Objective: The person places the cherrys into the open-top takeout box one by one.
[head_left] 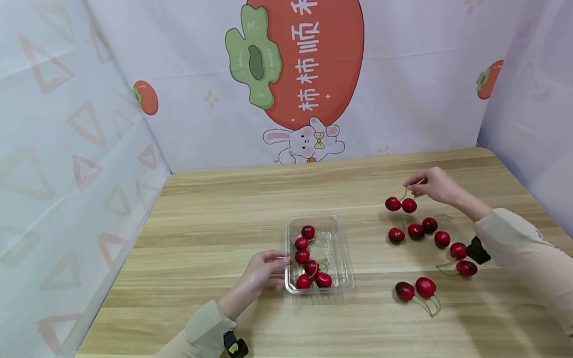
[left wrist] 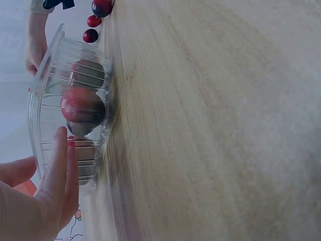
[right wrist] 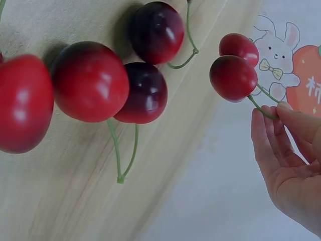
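My right hand [head_left: 437, 185] pinches the green stem of a pair of cherries [right wrist: 233, 78], which hang from it above the far right of the table. My left hand [head_left: 262, 269] is at the left side of a clear plastic box [head_left: 342, 252]. In the left wrist view, its fairly straight fingers [left wrist: 57, 173] rest against the box wall, with the thumb near the rim. Several red cherries [head_left: 302, 257] lie along the left half of the box, some with stems showing. More cherries [head_left: 416, 232] lie on the table below my right hand.
Loose cherries [head_left: 458, 250] lie near the right forearm, and a joined pair [head_left: 425, 287] is nearer the front. The wooden table [head_left: 210, 216] ends at a printed cloth backdrop [head_left: 190, 130], with cloth walls at both sides.
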{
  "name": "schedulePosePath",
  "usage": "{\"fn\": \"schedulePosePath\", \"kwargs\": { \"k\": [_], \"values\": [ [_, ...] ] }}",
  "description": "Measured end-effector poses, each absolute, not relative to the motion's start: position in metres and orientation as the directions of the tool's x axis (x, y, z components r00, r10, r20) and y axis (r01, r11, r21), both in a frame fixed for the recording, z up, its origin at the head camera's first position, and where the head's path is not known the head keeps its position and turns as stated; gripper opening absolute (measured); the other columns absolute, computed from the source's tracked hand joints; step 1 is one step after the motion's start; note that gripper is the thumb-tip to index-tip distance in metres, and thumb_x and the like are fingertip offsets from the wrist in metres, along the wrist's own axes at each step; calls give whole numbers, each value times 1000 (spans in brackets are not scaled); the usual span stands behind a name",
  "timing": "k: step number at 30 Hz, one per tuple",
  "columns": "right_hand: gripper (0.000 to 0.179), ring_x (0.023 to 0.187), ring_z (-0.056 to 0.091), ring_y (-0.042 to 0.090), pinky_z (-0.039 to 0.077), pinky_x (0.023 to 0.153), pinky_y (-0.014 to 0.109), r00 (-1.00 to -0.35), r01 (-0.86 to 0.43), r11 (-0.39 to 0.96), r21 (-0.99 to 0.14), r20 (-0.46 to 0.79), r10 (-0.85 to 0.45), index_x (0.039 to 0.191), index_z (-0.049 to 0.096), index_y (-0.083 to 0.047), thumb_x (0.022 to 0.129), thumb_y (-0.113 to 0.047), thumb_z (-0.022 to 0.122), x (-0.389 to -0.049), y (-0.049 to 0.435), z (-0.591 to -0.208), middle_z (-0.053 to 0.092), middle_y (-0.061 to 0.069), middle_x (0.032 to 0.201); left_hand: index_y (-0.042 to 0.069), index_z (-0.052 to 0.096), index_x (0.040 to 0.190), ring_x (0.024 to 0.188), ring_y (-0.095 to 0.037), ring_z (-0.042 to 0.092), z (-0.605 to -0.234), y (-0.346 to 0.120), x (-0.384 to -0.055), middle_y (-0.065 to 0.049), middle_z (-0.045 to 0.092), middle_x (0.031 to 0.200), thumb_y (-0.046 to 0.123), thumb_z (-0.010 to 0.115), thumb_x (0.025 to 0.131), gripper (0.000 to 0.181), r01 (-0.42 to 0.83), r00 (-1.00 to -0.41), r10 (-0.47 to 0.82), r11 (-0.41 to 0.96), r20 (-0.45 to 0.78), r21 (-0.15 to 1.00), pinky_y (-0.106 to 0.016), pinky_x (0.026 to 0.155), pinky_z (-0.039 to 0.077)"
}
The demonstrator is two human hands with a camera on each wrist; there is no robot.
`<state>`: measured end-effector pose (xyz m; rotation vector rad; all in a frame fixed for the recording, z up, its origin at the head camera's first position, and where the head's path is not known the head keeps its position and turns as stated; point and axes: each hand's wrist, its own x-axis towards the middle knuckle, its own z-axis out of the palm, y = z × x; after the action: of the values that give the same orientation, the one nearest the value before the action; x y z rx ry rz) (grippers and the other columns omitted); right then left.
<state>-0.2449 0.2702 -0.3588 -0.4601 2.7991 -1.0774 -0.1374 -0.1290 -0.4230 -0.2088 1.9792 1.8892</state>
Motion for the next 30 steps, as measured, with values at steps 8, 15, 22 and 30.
{"fn": "schedulePosePath", "kwargs": {
  "k": [8,15,22,30],
  "values": [
    [21,67,62,17,52,54,21,-944,-259,702,-664,20,-329,101,59,12,86,-2,53,-242,260,-352,64,21,84,-9,49,114,83,-27,61,-423,-129,-138,-23,58,106,6,56,84,34,-373,-910,164,77,-381,925,-36,67,57],
    [21,69,62,19,55,59,25,-938,-282,693,-664,38,-345,101,60,10,87,-4,54,-238,251,-349,64,21,87,-9,49,114,84,-29,61,-423,-129,-138,-24,58,105,6,57,84,34,-375,-910,161,75,-383,924,-36,66,57],
    [19,71,63,25,54,59,22,-928,-315,665,-677,72,-366,98,62,8,86,-4,56,-234,240,-345,65,19,85,-8,50,114,81,-25,62,-422,-130,-138,-22,59,105,6,57,84,34,-380,-908,163,74,-387,922,-35,66,57],
    [17,74,63,30,55,63,24,-917,-339,627,-701,96,-387,97,62,7,85,-2,56,-230,230,-343,64,19,87,-9,50,113,82,-26,62,-422,-130,-138,-23,58,105,6,57,84,33,-372,-911,163,75,-380,925,-36,66,57]
  ]
}}
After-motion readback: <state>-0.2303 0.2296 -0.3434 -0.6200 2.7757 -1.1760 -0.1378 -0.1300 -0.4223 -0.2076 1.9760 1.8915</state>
